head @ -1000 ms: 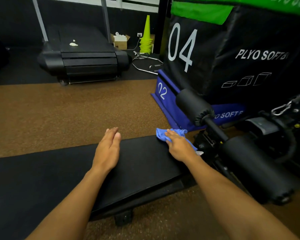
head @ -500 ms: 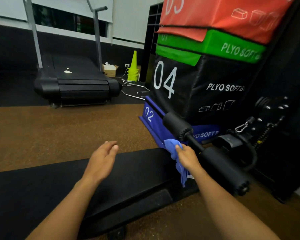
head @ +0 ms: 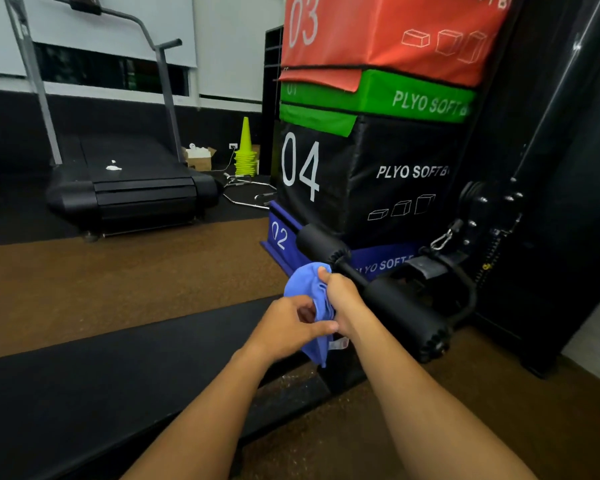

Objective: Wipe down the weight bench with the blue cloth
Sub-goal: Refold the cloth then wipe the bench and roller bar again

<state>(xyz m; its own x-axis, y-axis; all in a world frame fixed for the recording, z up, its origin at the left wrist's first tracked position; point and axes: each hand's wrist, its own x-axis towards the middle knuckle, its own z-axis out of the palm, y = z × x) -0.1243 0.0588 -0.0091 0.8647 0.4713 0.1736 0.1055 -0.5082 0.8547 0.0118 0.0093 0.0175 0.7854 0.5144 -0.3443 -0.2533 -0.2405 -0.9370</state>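
Observation:
The black padded weight bench (head: 118,368) runs from the lower left toward the centre of the view. Above its right end hangs the blue cloth (head: 303,289), bunched and drooping. My right hand (head: 340,299) grips the cloth's top, and my left hand (head: 291,327) pinches it from the left, so both hands hold it off the pad. Black foam leg rollers (head: 402,317) stick out just right of my hands at the bench's end.
A stack of soft plyo boxes (head: 371,168) in blue, black, green and red rises close behind the rollers. A black machine frame (head: 534,202) stands at right. A treadmill (head: 129,192) and yellow cones (head: 246,150) sit at the back, across brown rubber floor (head: 118,282).
My right hand lifted the cloth off the bench pad. My left hand left the pad and came across to take hold of the cloth too. The view tilted upward.

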